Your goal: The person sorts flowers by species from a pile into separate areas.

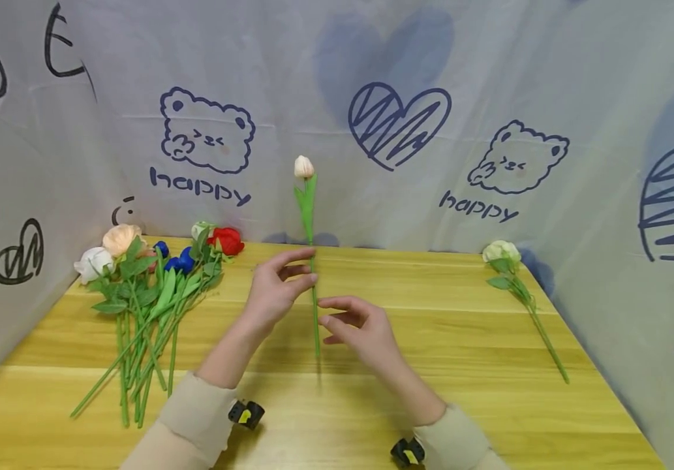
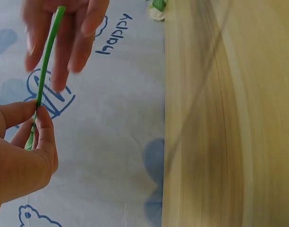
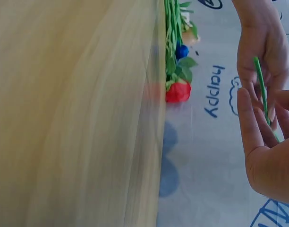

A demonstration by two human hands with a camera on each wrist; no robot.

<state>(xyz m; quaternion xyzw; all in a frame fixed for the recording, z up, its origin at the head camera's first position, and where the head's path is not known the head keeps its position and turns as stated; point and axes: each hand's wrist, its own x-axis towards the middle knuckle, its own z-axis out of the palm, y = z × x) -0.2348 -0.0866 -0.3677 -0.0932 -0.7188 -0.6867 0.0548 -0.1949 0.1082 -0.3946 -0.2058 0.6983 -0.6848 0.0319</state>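
A pale pink tulip (image 1: 304, 168) stands upright above the table, its green stem (image 1: 315, 320) pointing down. My left hand (image 1: 278, 287) pinches that stem between thumb and fingers below the leaves; the left wrist view shows the pinch (image 2: 37, 106) closely. Just right of the lower stem is my right hand (image 1: 363, 329), its fingers loosely bent with the tips close beside it. In the left wrist view the right hand's fingers (image 2: 64, 52) extend behind the stem end, not wrapped round it.
At the left lies a pile of flowers: a peach rose (image 1: 121, 240), a white rose (image 1: 94, 264), blue blooms (image 1: 181, 261) and a red rose (image 1: 228, 241), stems toward me. One cream rose (image 1: 501, 251) lies at the right. Cloth walls (image 1: 290, 85) surround the wooden table (image 1: 430, 287).
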